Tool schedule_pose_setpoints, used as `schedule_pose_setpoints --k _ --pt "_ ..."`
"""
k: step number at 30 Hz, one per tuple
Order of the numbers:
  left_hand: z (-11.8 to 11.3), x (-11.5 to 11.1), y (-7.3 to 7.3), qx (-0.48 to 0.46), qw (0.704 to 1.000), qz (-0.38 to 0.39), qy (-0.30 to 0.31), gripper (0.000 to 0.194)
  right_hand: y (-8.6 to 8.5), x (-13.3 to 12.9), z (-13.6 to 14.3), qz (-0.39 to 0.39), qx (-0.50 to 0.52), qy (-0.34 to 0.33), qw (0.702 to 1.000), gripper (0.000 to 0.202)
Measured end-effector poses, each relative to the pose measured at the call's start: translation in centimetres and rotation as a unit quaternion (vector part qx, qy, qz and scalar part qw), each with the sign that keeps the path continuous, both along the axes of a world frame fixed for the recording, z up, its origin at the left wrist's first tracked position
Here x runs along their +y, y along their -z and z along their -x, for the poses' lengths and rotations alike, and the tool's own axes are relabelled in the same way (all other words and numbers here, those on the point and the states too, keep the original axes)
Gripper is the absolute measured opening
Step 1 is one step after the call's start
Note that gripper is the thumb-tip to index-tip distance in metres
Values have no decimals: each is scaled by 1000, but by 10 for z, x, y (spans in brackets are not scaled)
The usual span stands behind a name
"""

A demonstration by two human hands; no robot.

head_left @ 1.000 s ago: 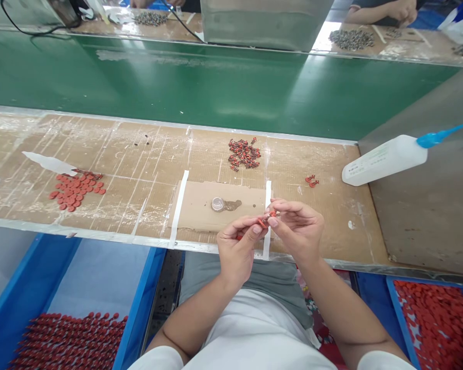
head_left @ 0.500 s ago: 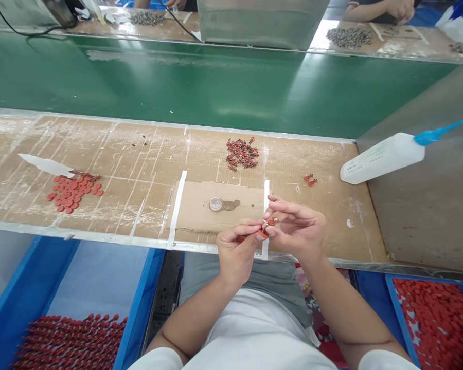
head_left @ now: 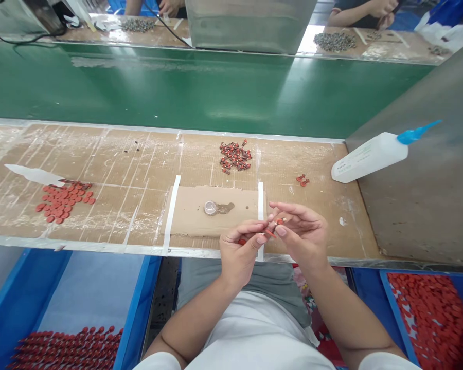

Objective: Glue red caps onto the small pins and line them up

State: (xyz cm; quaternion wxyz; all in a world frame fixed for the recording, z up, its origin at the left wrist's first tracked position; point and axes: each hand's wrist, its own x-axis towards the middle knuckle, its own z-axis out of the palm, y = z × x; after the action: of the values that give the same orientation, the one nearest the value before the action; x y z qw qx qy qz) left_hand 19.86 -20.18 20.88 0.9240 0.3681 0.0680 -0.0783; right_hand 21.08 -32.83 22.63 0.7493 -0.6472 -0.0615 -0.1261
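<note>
My left hand point(head_left: 239, 249) is closed, pinching a flat red disc point(head_left: 270, 234) between thumb and fingers, with another red bit showing in its curled fingers. Close beside it, my right hand point(head_left: 303, 234) pinches a small red-and-metallic piece point(head_left: 280, 221) against the disc's upper side. Fingers hide how the two parts meet. Both hands are over the front edge of the bench, right of a cardboard sheet point(head_left: 189, 210) held by white tape. On that sheet sits a small round cap point(head_left: 210, 207) beside a wet brown patch.
Small red-and-dark parts point(head_left: 235, 156) lie piled behind the sheet; red discs point(head_left: 59, 203) are heaped left. Two or so red pieces point(head_left: 303, 180) lie near a white bottle point(head_left: 370, 156) with a blue nozzle, leaning on a metal wall. Blue bins point(head_left: 133, 308) flank me. Co-workers' hands point(head_left: 381, 7) show beyond.
Both hands stay together, and the right hand's fingers have shifted slightly on the small piece. The whole view has moved a little, so the bench items appear further left.
</note>
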Motion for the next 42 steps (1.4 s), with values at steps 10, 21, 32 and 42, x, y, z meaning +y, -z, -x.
schedule_pose_setpoints --k 10,21,32,42 --pt "-6 1 11 122 991 44 34 28 45 -100 -19 382 29 382 841 33" --pt "-10 2 18 149 987 54 34 32 87 -159 -57 560 -27 314 766 20" --pt "-10 2 18 164 984 43 51 34 82 -154 -53 576 -7 343 742 32" --pt "-19 -1 14 162 972 134 103 43 36 -59 18 443 -99 189 871 34"
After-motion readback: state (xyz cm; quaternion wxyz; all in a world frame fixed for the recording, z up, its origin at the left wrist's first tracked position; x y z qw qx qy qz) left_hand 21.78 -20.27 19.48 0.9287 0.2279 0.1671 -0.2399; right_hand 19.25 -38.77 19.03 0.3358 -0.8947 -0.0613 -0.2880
